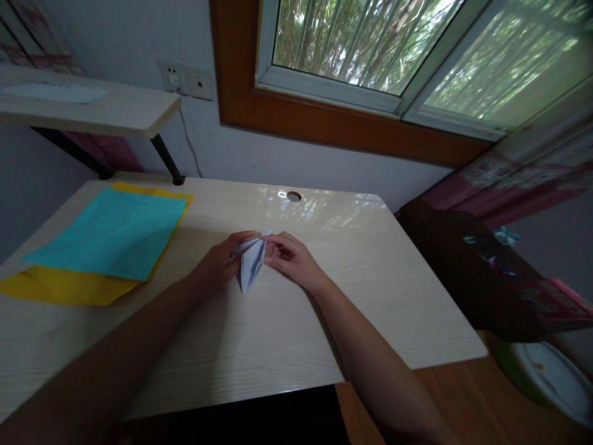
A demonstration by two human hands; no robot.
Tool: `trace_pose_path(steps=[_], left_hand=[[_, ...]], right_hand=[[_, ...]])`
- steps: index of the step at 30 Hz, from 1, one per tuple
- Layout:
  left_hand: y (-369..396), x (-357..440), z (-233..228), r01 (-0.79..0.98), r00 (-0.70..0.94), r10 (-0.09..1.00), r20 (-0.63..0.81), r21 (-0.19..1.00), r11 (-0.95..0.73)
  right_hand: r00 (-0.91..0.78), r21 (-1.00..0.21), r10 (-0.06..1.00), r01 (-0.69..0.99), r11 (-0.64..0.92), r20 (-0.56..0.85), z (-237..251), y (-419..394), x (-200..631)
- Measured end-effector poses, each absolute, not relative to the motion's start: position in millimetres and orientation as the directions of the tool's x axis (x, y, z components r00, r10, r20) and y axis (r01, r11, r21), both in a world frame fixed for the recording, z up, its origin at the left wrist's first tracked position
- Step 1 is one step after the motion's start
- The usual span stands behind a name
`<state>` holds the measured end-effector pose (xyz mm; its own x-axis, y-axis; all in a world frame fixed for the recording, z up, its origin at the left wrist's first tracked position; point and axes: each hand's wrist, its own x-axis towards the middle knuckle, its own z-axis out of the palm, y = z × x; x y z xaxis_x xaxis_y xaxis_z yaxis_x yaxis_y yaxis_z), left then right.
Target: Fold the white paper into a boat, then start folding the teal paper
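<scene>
A small folded white paper (251, 267), narrowing to a point toward me, lies on the light wooden desk (296, 321). My left hand (221, 262) pinches its upper left edge with fingertips and thumb. My right hand (293, 259) presses fingertips on its upper right part. Both hands meet over the paper near the desk's middle.
A turquoise paper sheet (111, 232) lies on a yellow sheet (65, 285) at the desk's left. A cable hole (293, 196) sits near the back edge. A shelf (92, 108) juts out at upper left. A dark chest (467, 272) and a green-rimmed bowl (546, 377) stand to the right.
</scene>
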<state>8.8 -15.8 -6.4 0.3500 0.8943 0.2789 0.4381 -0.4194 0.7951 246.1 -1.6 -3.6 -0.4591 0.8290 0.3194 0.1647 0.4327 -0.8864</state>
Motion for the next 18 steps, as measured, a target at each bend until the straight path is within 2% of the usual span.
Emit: trace_pose_path(steps=[4, 6, 11, 16, 18], left_hand=[[-19.1, 10.4, -7.5, 0.324, 0.466, 0.854, 0.230, 0.854, -0.407], [-19.8, 10.8, -8.4, 0.268, 0.494, 0.841, 0.219, 0.882, -0.387], [-17.4, 12.0, -10.2, 0.170, 0.415, 0.884, 0.214, 0.937, -0.306], [-13.1, 12.4, -11.5, -0.014, 0.233, 0.950, 0.207, 0.978, -0.209], [-13.1, 11.6, -11.3, -0.014, 0.213, 0.952, 0.221, 0.975, -0.223]], right_hand=[[-0.365, -0.770, 0.808, 0.286, 0.570, 0.463, -1.5, 1.8, 246.7], [-0.364, -0.765, 0.805, 0.290, 0.576, 0.468, -1.9, 2.2, 246.4], [-0.392, -0.880, 0.862, 0.213, 0.425, 0.322, -7.2, 1.2, 244.6], [-0.202, -0.952, 0.951, 0.148, 0.266, 0.235, -8.9, 4.0, 245.7], [-0.147, -0.969, 0.968, 0.114, 0.219, 0.201, -9.9, 6.3, 246.8]])
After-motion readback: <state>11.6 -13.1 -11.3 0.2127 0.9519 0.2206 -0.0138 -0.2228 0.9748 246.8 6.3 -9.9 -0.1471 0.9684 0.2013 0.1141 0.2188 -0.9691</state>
